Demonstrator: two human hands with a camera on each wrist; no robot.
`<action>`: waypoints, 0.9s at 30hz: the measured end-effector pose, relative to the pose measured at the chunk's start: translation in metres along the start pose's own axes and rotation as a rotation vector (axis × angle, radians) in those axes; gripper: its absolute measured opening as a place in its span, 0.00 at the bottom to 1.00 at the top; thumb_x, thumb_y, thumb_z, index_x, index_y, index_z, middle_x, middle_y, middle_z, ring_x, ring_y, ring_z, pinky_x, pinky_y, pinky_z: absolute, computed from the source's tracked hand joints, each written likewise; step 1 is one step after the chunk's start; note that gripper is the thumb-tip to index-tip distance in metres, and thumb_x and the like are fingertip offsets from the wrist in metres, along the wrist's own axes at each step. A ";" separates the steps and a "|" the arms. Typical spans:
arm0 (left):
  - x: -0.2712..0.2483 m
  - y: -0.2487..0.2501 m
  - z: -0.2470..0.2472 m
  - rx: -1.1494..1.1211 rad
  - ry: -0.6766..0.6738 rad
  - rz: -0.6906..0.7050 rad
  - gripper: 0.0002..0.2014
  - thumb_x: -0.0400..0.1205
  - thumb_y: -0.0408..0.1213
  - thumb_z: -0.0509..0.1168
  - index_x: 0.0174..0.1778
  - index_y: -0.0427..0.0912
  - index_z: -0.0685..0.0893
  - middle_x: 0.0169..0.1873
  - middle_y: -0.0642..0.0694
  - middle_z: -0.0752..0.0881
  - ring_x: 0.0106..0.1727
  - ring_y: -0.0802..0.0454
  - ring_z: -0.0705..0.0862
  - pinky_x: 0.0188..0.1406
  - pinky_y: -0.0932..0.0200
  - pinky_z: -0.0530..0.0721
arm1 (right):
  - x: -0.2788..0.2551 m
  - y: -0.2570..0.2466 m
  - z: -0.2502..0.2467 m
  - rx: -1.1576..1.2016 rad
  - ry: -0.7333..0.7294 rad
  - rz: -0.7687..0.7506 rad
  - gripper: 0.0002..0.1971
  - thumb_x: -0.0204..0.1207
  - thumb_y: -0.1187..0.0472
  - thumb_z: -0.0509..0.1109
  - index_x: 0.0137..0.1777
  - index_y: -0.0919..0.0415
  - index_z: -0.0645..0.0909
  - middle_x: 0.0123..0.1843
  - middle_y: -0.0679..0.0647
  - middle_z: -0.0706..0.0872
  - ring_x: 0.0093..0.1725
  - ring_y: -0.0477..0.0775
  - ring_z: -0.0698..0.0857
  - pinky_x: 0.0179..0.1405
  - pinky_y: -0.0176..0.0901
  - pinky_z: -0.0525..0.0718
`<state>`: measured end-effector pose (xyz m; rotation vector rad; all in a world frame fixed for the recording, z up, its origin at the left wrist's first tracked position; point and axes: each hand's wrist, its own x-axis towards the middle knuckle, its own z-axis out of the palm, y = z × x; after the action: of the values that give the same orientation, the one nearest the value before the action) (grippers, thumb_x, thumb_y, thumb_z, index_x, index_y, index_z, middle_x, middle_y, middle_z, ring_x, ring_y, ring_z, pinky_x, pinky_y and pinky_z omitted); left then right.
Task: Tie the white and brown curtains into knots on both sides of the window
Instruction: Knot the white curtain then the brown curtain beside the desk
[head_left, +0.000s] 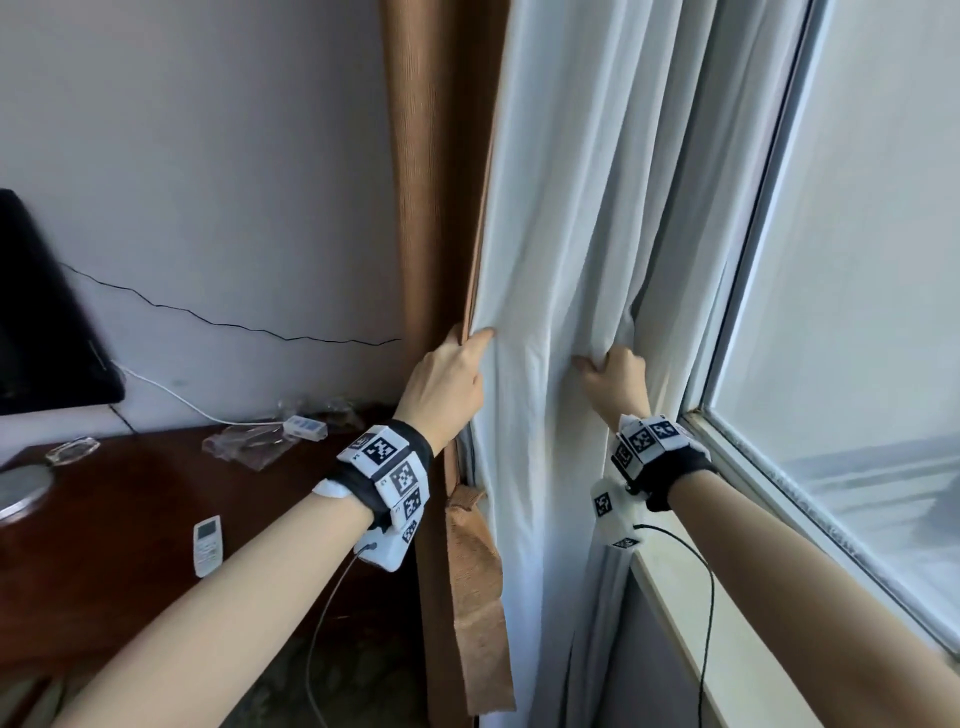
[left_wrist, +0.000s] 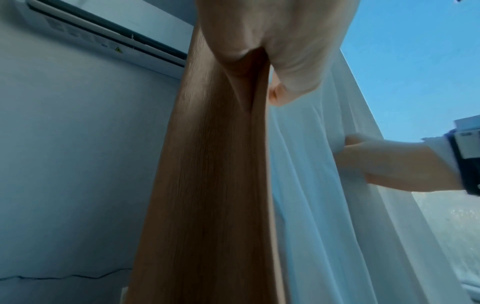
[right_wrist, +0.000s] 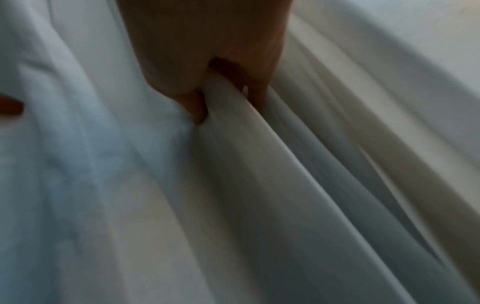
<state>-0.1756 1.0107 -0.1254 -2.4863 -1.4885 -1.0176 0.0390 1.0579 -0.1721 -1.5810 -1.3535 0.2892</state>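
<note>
A brown curtain (head_left: 441, 156) hangs beside the wall, with a white curtain (head_left: 571, 182) to its right against the window. My left hand (head_left: 451, 382) grips the brown curtain's edge together with the white curtain's left side, thumb on the white cloth. In the left wrist view the brown curtain (left_wrist: 207, 185) runs up out of my left hand (left_wrist: 272, 51). My right hand (head_left: 615, 374) grips a bunched fold at the white curtain's right side. In the right wrist view my right hand (right_wrist: 207, 72) pinches a fold of the white curtain (right_wrist: 259, 185). Both curtains hang loose, with no knot in sight.
A dark wooden desk (head_left: 130, 545) stands at the left with a remote (head_left: 208, 538), a plastic bag (head_left: 249, 444) and a dark screen (head_left: 36, 312). The window sill (head_left: 717, 623) and glass (head_left: 857, 312) lie at the right. An air conditioner (left_wrist: 103, 35) hangs high on the wall.
</note>
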 end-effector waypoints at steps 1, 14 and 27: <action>0.001 -0.002 0.000 0.014 0.001 -0.007 0.29 0.78 0.21 0.54 0.76 0.42 0.73 0.56 0.28 0.80 0.49 0.27 0.83 0.49 0.38 0.83 | -0.005 0.000 -0.005 -0.035 -0.011 -0.026 0.09 0.78 0.62 0.67 0.49 0.70 0.81 0.41 0.66 0.85 0.48 0.69 0.85 0.44 0.46 0.80; 0.026 0.028 0.031 -0.148 -0.093 -0.136 0.10 0.77 0.28 0.55 0.45 0.32 0.82 0.43 0.29 0.81 0.48 0.29 0.82 0.48 0.42 0.84 | -0.090 -0.031 -0.008 -0.631 -0.030 -0.380 0.29 0.65 0.73 0.71 0.69 0.78 0.72 0.23 0.60 0.81 0.20 0.64 0.82 0.21 0.40 0.63; 0.034 0.027 0.033 -0.179 -0.070 -0.178 0.15 0.82 0.40 0.63 0.51 0.29 0.85 0.49 0.28 0.86 0.55 0.30 0.83 0.54 0.45 0.84 | -0.068 -0.018 0.009 -0.327 -0.398 -0.471 0.31 0.81 0.58 0.62 0.82 0.61 0.60 0.48 0.55 0.87 0.47 0.61 0.85 0.42 0.45 0.78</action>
<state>-0.1261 1.0350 -0.1244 -2.5695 -1.7389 -1.1500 -0.0020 1.0031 -0.1896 -1.4493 -2.1220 0.0948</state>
